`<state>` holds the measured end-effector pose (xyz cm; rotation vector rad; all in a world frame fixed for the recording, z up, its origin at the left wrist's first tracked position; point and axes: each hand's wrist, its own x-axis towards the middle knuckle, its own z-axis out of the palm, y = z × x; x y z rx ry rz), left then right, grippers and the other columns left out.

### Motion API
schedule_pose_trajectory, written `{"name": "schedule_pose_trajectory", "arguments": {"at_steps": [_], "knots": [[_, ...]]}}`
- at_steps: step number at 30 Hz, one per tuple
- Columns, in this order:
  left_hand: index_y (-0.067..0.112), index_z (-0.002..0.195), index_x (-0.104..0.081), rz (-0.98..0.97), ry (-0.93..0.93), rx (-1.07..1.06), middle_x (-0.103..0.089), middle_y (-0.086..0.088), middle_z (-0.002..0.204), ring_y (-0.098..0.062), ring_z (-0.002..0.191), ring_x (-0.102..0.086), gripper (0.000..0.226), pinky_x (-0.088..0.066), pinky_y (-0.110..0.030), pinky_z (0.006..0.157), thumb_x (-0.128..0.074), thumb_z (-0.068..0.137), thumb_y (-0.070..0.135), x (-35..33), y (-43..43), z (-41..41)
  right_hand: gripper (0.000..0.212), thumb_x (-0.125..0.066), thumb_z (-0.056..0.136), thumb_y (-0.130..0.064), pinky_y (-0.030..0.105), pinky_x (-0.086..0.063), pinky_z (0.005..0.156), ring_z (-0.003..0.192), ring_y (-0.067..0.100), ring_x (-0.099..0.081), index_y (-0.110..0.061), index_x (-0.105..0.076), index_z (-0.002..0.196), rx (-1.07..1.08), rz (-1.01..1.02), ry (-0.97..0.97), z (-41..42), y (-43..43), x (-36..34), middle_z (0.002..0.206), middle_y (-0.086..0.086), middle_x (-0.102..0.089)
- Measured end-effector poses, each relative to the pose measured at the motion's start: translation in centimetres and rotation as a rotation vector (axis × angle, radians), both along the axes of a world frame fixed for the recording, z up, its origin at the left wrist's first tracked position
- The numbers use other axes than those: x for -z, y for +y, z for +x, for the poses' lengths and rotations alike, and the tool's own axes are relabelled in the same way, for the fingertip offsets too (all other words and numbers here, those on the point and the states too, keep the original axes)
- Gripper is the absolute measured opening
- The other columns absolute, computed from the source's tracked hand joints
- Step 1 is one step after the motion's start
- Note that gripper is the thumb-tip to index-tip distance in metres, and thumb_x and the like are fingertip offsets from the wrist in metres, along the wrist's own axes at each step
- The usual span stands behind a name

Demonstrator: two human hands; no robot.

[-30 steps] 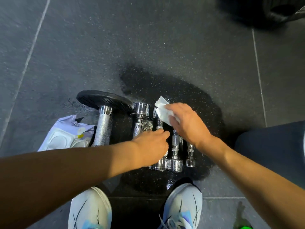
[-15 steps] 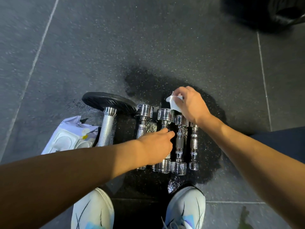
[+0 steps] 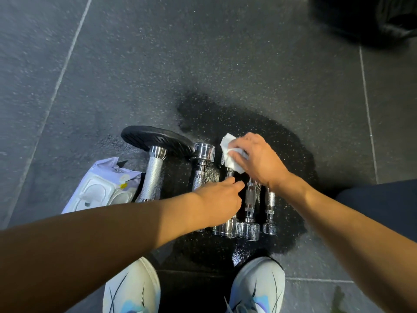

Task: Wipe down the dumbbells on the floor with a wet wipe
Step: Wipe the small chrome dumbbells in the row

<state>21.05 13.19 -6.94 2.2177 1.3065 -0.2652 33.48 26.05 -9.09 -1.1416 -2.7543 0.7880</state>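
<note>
The dumbbells (image 3: pixel 228 195) lie side by side on the floor (image 3: pixel 203 64) just ahead of the shoes (image 3: pixel 257 283), on a dark wet patch (image 3: pixel 282 141). The right hand (image 3: pixel 259 159) clutches the wipe (image 3: pixel 230 154) against a far head; the left hand (image 3: pixel 218 199) curls round a middle handle. Slick chrome could roll and pinch fingers between bars. The pack (image 3: pixel 101 188) and plate (image 3: pixel 155 138) crowd the left; open floor lies beyond and right.
</note>
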Motion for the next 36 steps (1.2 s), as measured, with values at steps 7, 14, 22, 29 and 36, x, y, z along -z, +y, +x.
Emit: {"name": "schedule_pose_trajectory", "arguments": {"at_steps": [7, 14, 22, 29, 36], "knots": [[0.001, 0.099, -0.063, 0.001, 0.003, 0.014, -0.042, -0.012, 0.127, -0.027, 0.119, -0.041, 0.015, -0.035, -0.034, 0.071, -0.049, 0.098, 0.004, -0.2, 0.5, -0.2, 0.021, -0.073, 0.093, -0.031, 0.037, -0.043, 0.080, 0.092, 0.023, -0.052, -0.020, -0.074, 0.111, -0.215, 0.058, -0.028, 0.7, -1.1, 0.9, 0.097, 0.003, -0.060], [0.003, 0.099, -0.065, -0.005, -0.050, 0.017, -0.044, -0.011, 0.125, -0.023, 0.117, -0.041, 0.015, -0.051, -0.035, 0.088, -0.050, 0.096, 0.000, 0.1, 0.5, -0.2, 0.026, -0.053, 0.104, -0.040, 0.041, -0.040, 0.082, 0.094, 0.025, -0.053, -0.021, -0.068, 0.111, 0.077, 0.134, -0.102, 0.6, 1.1, 0.5, 0.096, 0.002, -0.063], [0.004, 0.095, -0.065, -0.004, -0.077, 0.017, -0.045, -0.008, 0.115, -0.022, 0.108, -0.043, 0.014, -0.052, -0.035, 0.080, -0.051, 0.095, 0.000, 0.5, 0.6, -0.6, 0.015, -0.052, 0.105, -0.034, 0.039, -0.030, 0.081, 0.092, 0.020, -0.040, -0.021, -0.056, 0.097, 0.124, 0.050, -0.087, 1.5, -1.6, 0.2, 0.083, -0.005, -0.058], [0.003, 0.107, -0.068, 0.003, -0.096, 0.025, -0.044, -0.007, 0.116, -0.020, 0.110, -0.043, 0.021, -0.051, -0.031, 0.088, -0.053, 0.093, -0.002, 1.1, 0.3, -0.9, 0.007, -0.061, 0.099, -0.030, 0.043, -0.037, 0.089, 0.097, 0.016, -0.037, -0.026, -0.056, 0.101, -0.029, -0.055, -0.071, 2.8, -0.6, -0.5, 0.088, -0.002, -0.055], [0.006, 0.107, -0.068, -0.007, -0.076, 0.017, -0.039, -0.003, 0.108, -0.018, 0.106, -0.044, 0.021, -0.043, -0.025, 0.082, -0.055, 0.092, -0.002, 1.0, 0.4, -1.2, 0.009, -0.059, 0.102, -0.027, 0.041, -0.035, 0.097, 0.105, 0.017, -0.037, -0.029, -0.060, 0.111, 0.059, -0.113, -0.077, 2.3, 0.4, -0.2, 0.101, -0.004, -0.062]]}}
